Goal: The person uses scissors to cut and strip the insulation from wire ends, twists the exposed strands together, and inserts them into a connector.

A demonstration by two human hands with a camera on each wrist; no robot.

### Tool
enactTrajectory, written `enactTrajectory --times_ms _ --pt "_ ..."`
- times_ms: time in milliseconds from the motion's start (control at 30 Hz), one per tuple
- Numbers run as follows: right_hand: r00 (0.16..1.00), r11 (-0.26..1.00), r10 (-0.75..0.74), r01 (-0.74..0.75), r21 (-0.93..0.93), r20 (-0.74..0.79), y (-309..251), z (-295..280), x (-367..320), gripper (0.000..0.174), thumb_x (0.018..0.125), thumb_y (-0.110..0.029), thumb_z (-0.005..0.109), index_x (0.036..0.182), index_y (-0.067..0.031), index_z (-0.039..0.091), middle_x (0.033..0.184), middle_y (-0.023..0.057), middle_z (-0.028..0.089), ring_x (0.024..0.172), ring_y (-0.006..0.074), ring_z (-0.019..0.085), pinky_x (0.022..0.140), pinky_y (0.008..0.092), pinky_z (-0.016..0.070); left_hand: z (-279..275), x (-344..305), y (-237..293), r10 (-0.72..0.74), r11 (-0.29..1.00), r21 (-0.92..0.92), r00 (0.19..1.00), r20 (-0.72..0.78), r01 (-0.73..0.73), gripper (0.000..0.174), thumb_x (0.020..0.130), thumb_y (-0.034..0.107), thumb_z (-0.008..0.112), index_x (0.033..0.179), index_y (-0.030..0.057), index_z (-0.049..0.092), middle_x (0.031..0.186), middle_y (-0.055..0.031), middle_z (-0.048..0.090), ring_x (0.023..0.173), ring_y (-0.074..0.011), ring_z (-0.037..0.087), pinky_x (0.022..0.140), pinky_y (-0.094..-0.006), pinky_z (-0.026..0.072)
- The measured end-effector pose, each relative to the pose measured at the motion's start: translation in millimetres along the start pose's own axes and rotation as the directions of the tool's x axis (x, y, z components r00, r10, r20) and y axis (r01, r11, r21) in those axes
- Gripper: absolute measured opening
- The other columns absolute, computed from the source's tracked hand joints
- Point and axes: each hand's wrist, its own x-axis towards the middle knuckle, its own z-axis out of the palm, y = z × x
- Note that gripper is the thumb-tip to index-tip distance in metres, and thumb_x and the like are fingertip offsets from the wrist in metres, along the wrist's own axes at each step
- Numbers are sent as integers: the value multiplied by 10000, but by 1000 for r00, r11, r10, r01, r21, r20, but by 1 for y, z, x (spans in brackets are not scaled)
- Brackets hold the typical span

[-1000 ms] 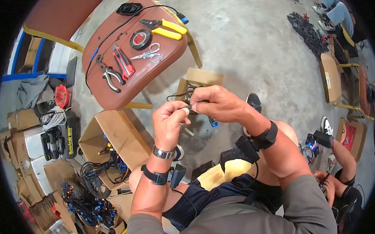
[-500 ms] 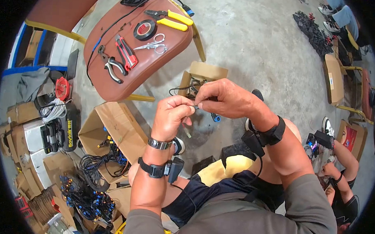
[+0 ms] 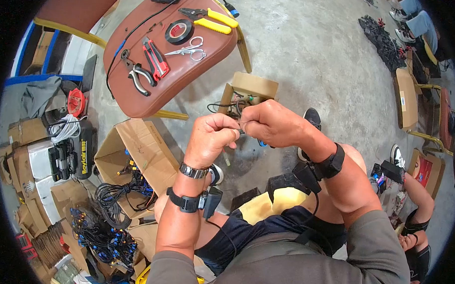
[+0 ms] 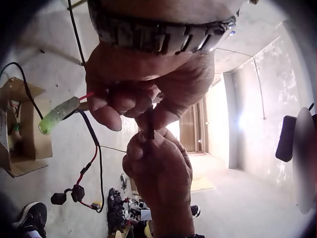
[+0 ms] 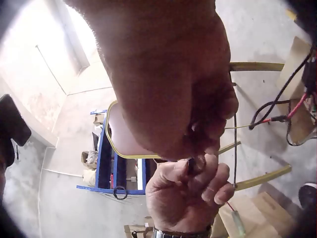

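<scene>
Both hands meet above the floor in the head view, fingertips almost together. My left hand [image 3: 207, 141] pinches a short dark cable piece [image 4: 151, 121] between thumb and fingers. Close against it, my right hand [image 3: 273, 124] has its fingers curled and pinches the other end, mostly hidden by the fingers. A thin wire [image 4: 113, 148] runs out sideways from the right fingers. From the left hand hang a greenish clear tube [image 4: 58, 115] on a red wire and a dark cable [image 4: 89, 130]. Round black connector caps [image 4: 78, 193] dangle on red and black wires below.
A brown chair [image 3: 139, 96] bears pliers [image 3: 139, 79], a red cutter [image 3: 155, 59], black tape [image 3: 179, 31], scissors [image 3: 190, 51] and yellow-handled strippers [image 3: 214, 24]. Cardboard boxes [image 3: 149, 144] with cables stand at left; a small carton [image 3: 254, 84] lies beyond the hands. Another person's arm [image 3: 418, 191] shows at right.
The right hand's fingers have curled in more tightly at the joint between the hands. The left hand has moved slightly right and up, still pinching the cable piece.
</scene>
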Motion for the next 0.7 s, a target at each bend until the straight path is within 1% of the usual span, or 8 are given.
enactTrajectory --times_ms 33,133,267,333,433,533,633,700 --pt "1000 998 25 -25 49 5 2 2 0 158 825 -111 561 815 21 647 682 180 617 634 268 606 624 393 486 0 -1 -2 18 1000 -5 1000 9 -18 94 780 3 643 865 -6 681 759 -43 666 619 -109 617 568 -262 510" --pt "993 971 113 -115 210 18 8 3 2 150 874 -81 547 796 13 634 643 -1 561 603 72 496 533 286 436 1 0 -4 90 995 51 996 -4 -89 94 780 -11 662 870 -4 688 788 -28 665 660 -91 604 601 -237 481" --pt "990 954 136 -140 266 34 8 3 4 169 876 -87 521 774 2 623 639 -22 536 588 65 475 517 266 416 3 -4 2 225 931 298 974 -14 -210 77 783 -7 676 860 -3 687 774 10 631 658 -73 537 620 -227 436" --pt "987 942 156 -163 293 46 7 3 6 169 874 -83 516 770 1 620 634 -23 523 588 65 473 517 265 414 2 -4 2 334 848 436 942 1 -301 75 781 1 680 856 0 687 746 23 603 642 -75 500 615 -238 420" --pt "983 936 178 -183 300 42 5 3 6 164 871 -81 513 773 4 615 627 -15 520 589 67 472 521 273 417 2 -5 8 447 725 559 892 61 -402 57 770 7 680 827 5 668 700 -5 567 604 -102 485 580 -264 414" --pt "992 968 125 -127 217 24 8 2 7 159 879 -86 529 786 12 613 643 -2 530 607 75 482 542 284 428 8 -5 7 518 644 625 853 69 -441 51 759 27 680 788 6 643 646 -55 523 573 -143 484 551 -294 407" --pt "995 990 75 -81 118 59 11 -1 8 151 889 -95 557 813 19 622 671 11 547 636 81 502 569 296 444 10 -3 -1 615 524 666 777 134 -530 65 757 38 672 751 4 617 615 -81 503 557 -172 489 536 -318 412" --pt "994 994 83 -88 68 72 6 -4 7 140 891 -93 578 825 20 628 686 15 553 655 81 507 583 300 450 11 -4 -2 560 568 668 820 116 -482 57 753 41 669 754 3 627 605 -89 531 558 -166 524 544 -321 429"
